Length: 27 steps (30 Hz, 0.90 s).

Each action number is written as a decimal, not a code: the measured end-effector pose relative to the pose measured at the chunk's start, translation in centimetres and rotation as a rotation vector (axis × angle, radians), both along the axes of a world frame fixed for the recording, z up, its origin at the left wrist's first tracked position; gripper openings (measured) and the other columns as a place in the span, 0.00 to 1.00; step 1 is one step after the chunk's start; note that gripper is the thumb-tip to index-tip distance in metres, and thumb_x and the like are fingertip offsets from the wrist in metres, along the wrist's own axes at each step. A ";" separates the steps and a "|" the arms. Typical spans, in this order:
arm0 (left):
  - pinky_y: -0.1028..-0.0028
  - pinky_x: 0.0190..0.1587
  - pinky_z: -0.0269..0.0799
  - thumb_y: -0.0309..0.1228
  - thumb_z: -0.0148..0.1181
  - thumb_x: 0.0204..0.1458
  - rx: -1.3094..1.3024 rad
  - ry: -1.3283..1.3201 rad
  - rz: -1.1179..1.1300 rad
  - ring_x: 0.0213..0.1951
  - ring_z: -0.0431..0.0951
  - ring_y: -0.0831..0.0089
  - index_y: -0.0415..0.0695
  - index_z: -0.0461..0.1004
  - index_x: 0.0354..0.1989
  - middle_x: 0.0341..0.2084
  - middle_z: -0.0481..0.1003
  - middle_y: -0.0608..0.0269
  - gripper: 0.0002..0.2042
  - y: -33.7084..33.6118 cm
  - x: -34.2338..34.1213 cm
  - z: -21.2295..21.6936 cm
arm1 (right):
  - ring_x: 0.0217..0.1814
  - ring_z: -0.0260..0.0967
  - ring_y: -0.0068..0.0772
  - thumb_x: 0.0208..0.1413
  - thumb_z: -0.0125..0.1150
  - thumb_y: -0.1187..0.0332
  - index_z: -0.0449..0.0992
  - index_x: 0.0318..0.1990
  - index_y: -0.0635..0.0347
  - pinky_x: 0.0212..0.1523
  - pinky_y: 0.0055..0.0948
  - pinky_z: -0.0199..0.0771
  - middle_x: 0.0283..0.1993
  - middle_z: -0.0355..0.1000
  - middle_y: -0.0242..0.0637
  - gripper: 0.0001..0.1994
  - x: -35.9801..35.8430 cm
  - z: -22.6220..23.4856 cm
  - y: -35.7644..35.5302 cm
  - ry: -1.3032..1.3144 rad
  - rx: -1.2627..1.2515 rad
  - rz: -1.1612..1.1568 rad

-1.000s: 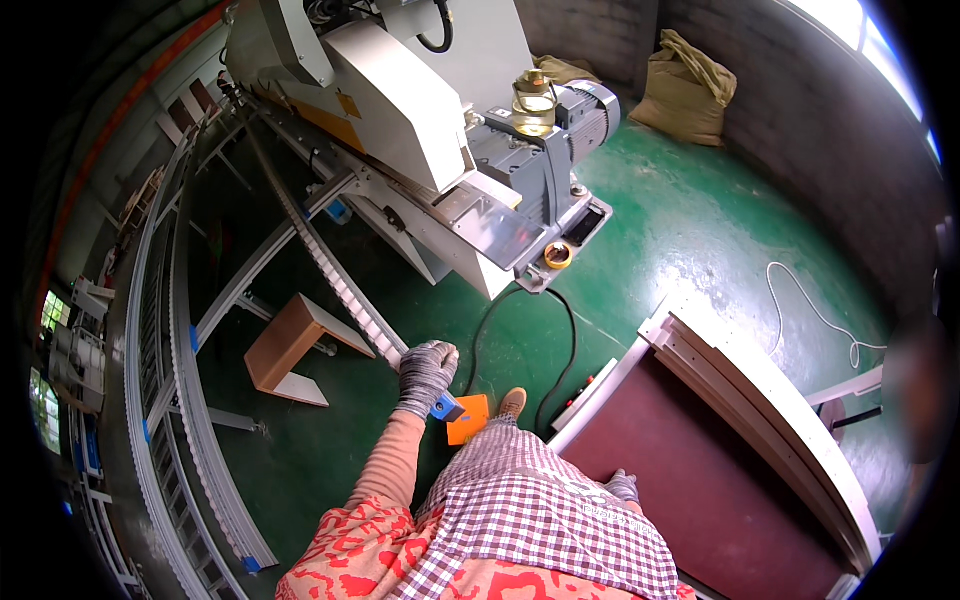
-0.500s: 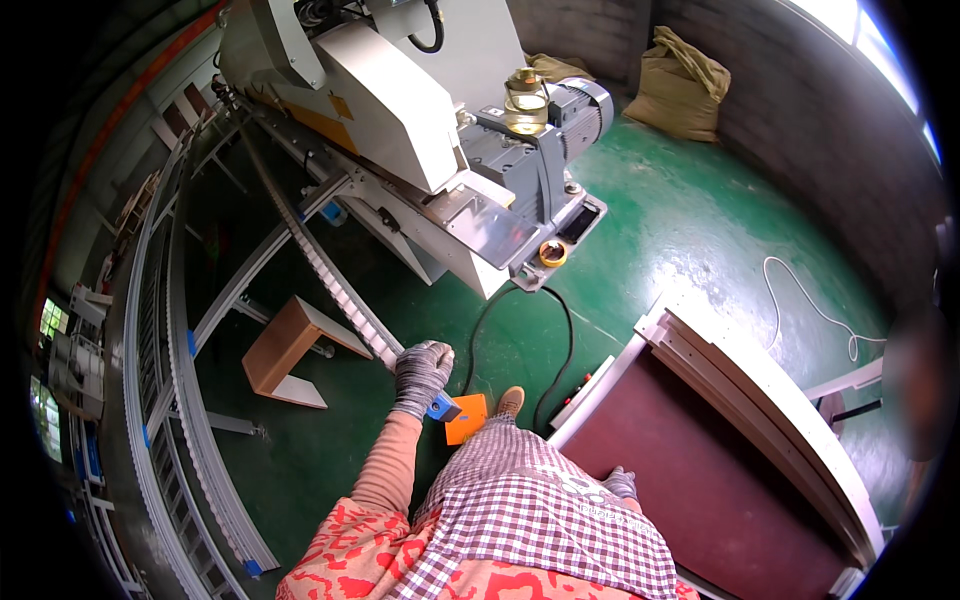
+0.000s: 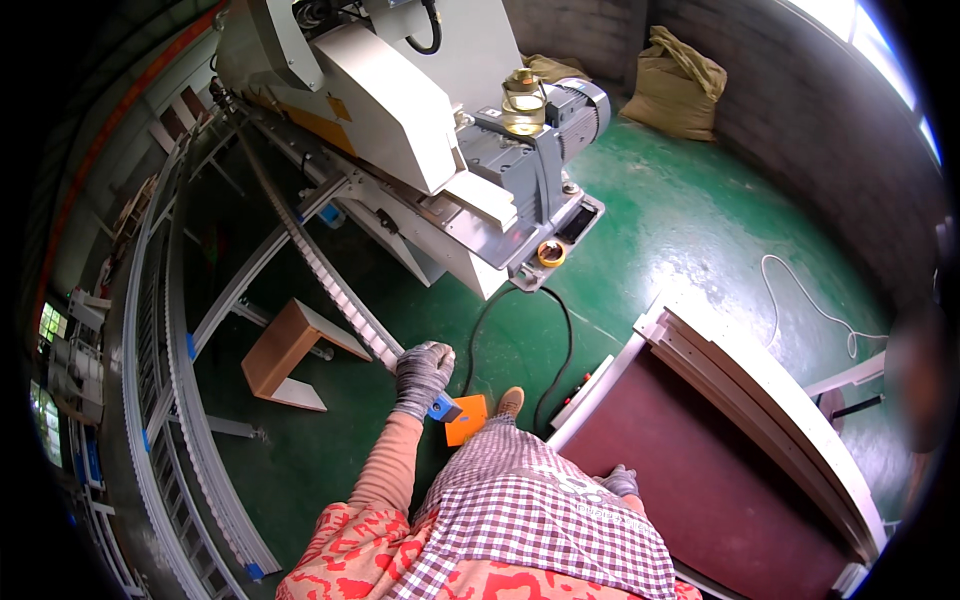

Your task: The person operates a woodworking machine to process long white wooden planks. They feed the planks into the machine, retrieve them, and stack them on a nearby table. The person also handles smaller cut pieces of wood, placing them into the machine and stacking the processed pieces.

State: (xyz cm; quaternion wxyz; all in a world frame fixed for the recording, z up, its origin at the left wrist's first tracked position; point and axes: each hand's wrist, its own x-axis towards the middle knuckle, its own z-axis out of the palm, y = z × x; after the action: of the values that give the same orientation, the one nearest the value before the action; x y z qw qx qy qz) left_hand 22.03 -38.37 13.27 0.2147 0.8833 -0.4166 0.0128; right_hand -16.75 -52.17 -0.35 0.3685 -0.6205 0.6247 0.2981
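- Your left hand (image 3: pixel 424 375), in a grey striped knit glove, has its fingers curled around the near end of the roller rail (image 3: pixel 340 295).
- That rail is long and narrow, lined with pale, closely set rollers; it runs from your grip up and leftward, alongside the white machine housing (image 3: pixel 390 100) with its smooth, flat, angular faces.
- A blue end cap (image 3: pixel 442 407), blocky and smooth, juts out just below your glove.
- Your right hand (image 3: pixel 621 481), gloved in similar grey knit, lies at the edge of the dark red, matte tabletop (image 3: pixel 700 500); your checked cloth apron (image 3: pixel 560 510) partly hides it, so you cannot tell whether its fingers are spread or pressed together.
- Near your shoe (image 3: pixel 511 401) is a flat orange plate (image 3: pixel 466 422).
- Left of the rail, a brown-faced, angular board piece (image 3: pixel 275 350) stands on the glossy green floor (image 3: pixel 640 200).
- By the far wall slumps a creased, tan woven sack (image 3: pixel 676 90).
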 end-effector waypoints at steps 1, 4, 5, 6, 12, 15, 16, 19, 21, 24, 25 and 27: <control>0.64 0.44 0.71 0.35 0.56 0.50 0.007 0.006 -0.003 0.37 0.76 0.57 0.43 0.78 0.32 0.32 0.77 0.54 0.10 0.0 0.0 0.1 | 0.65 0.54 0.55 0.41 0.65 0.48 0.60 0.60 0.62 0.62 0.41 0.60 0.64 0.52 0.56 0.41 -0.1 -0.3 -0.2 -0.013 0.006 -0.014; 0.63 0.44 0.71 0.35 0.57 0.49 -0.007 0.009 -0.025 0.37 0.76 0.57 0.43 0.78 0.32 0.32 0.77 0.54 0.09 -0.3 0.2 -0.3 | 0.64 0.58 0.50 0.45 0.64 0.50 0.59 0.61 0.62 0.61 0.39 0.61 0.62 0.58 0.53 0.38 -1.1 -3.8 -1.6 -0.156 -0.012 -0.018; 0.63 0.44 0.71 0.35 0.57 0.49 -0.013 0.008 -0.035 0.37 0.76 0.57 0.43 0.78 0.32 0.32 0.77 0.54 0.09 -0.5 0.2 -0.2 | 0.63 0.59 0.47 0.47 0.63 0.51 0.59 0.62 0.61 0.60 0.39 0.62 0.61 0.59 0.52 0.37 -0.9 -5.5 -2.3 -0.331 -0.006 -0.124; 0.63 0.43 0.71 0.35 0.57 0.49 -0.019 0.007 -0.045 0.36 0.76 0.57 0.43 0.78 0.32 0.32 0.77 0.54 0.09 -0.8 0.1 -0.2 | 0.63 0.59 0.45 0.49 0.61 0.52 0.58 0.62 0.61 0.59 0.38 0.62 0.61 0.60 0.50 0.36 -0.4 -7.1 -2.9 -0.506 -0.002 -0.231; 0.65 0.42 0.72 0.33 0.58 0.48 -0.018 0.008 -0.029 0.36 0.77 0.58 0.42 0.78 0.32 0.31 0.77 0.54 0.08 -0.2 0.0 -0.1 | 0.66 0.53 0.45 0.54 0.60 0.56 0.51 0.66 0.55 0.61 0.44 0.58 0.65 0.56 0.44 0.35 7.1 -0.3 -5.5 -1.210 0.344 -0.750; 0.65 0.42 0.73 0.32 0.59 0.48 -0.032 0.010 -0.038 0.35 0.77 0.58 0.41 0.78 0.32 0.31 0.77 0.54 0.08 -0.4 0.0 0.0 | 0.68 0.49 0.49 0.54 0.60 0.55 0.46 0.67 0.54 0.64 0.46 0.53 0.66 0.53 0.44 0.39 9.8 0.6 -7.2 -1.462 0.440 -0.812; 0.65 0.42 0.73 0.32 0.59 0.48 -0.038 0.008 -0.041 0.35 0.77 0.58 0.41 0.78 0.32 0.31 0.77 0.54 0.08 -0.4 0.1 -0.1 | 0.69 0.47 0.51 0.53 0.61 0.54 0.45 0.68 0.53 0.65 0.46 0.51 0.67 0.52 0.45 0.40 10.8 1.0 -7.7 -1.536 0.471 -0.821; 0.66 0.41 0.73 0.32 0.59 0.47 -0.058 -0.001 -0.041 0.35 0.77 0.58 0.41 0.78 0.31 0.31 0.77 0.55 0.08 -0.2 0.1 -0.3 | 0.71 0.41 0.52 0.52 0.61 0.52 0.42 0.68 0.50 0.67 0.47 0.46 0.70 0.45 0.45 0.42 13.5 3.5 -8.6 -1.650 0.530 -0.848; 0.66 0.41 0.73 0.31 0.59 0.47 -0.062 0.005 -0.040 0.34 0.77 0.58 0.41 0.78 0.31 0.30 0.77 0.55 0.08 -0.3 0.0 -0.3 | 0.72 0.37 0.52 0.52 0.61 0.51 0.41 0.69 0.47 0.68 0.47 0.43 0.71 0.40 0.43 0.42 14.7 4.3 -9.4 -1.707 0.571 -0.863; 0.66 0.40 0.73 0.31 0.59 0.47 -0.056 0.023 -0.039 0.34 0.77 0.58 0.41 0.78 0.31 0.30 0.77 0.55 0.07 -0.2 0.2 -0.4 | 0.72 0.39 0.51 0.52 0.61 0.51 0.40 0.69 0.45 0.67 0.47 0.44 0.71 0.40 0.41 0.43 16.0 5.2 -10.5 -1.779 0.580 -0.899; 0.66 0.40 0.73 0.31 0.59 0.47 -0.058 0.026 -0.038 0.34 0.77 0.59 0.41 0.78 0.31 0.30 0.77 0.55 0.07 -0.2 0.1 -0.4 | 0.71 0.41 0.50 0.51 0.62 0.52 0.42 0.68 0.44 0.67 0.47 0.46 0.70 0.43 0.41 0.42 16.3 5.4 -10.9 -1.808 0.583 -0.913; 0.66 0.40 0.73 0.31 0.59 0.47 -0.061 0.033 -0.037 0.34 0.77 0.59 0.41 0.78 0.31 0.30 0.77 0.55 0.08 -0.2 0.1 -0.2 | 0.69 0.45 0.48 0.51 0.63 0.53 0.45 0.67 0.43 0.66 0.46 0.48 0.68 0.47 0.39 0.40 16.7 5.9 -11.5 -1.868 0.585 -0.940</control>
State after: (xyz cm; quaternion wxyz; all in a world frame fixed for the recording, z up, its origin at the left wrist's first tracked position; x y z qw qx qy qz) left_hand 22.10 -38.60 13.08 0.2485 0.8685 -0.4288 0.0068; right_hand -0.02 -63.68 5.55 0.9094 -0.1889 0.1775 -0.3252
